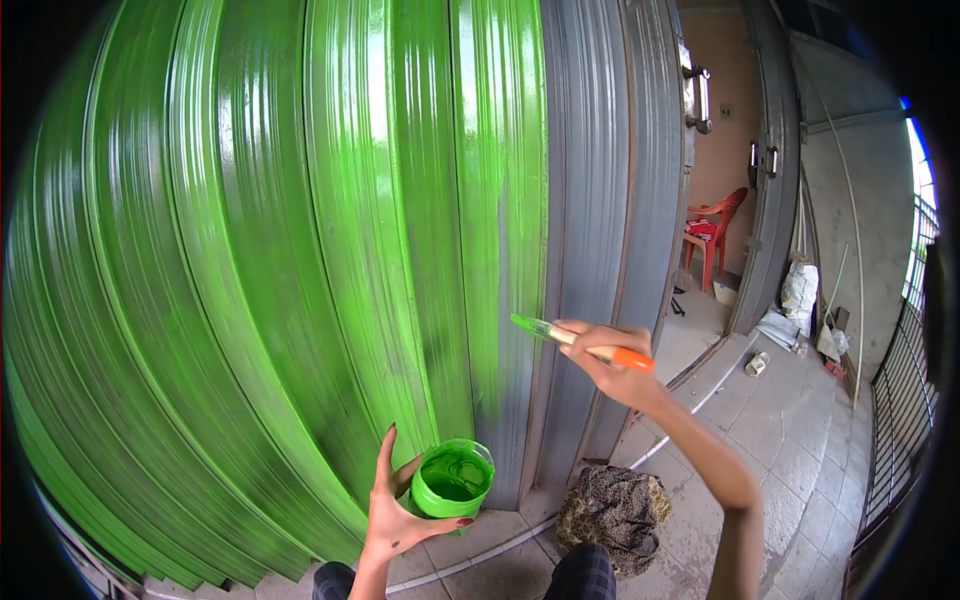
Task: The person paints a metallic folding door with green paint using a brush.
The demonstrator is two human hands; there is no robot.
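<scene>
My right hand (pixel 605 355) is closed round the handle of a paintbrush (pixel 585 345), whose green-wet bristles point left at the folding metal door (pixel 350 200). The door's left panels are green and glossy, while the panels nearest the opening are still bare grey (pixel 585 180). Below the bristles, the grey shows with thin green streaks at its edge. Low in the middle, my left hand (pixel 400 505) grips a round tub of green paint (pixel 453 480) from the left and below, its thumb and fingers around the wall.
A patterned cloth (pixel 615 515) lies bundled on the tiled floor (pixel 780 420) by my knees. Through the doorway stands a red chair (pixel 715 225). White bags (pixel 799 295), a cup (pixel 757 364) and a barred gate (pixel 905 370) are at the right.
</scene>
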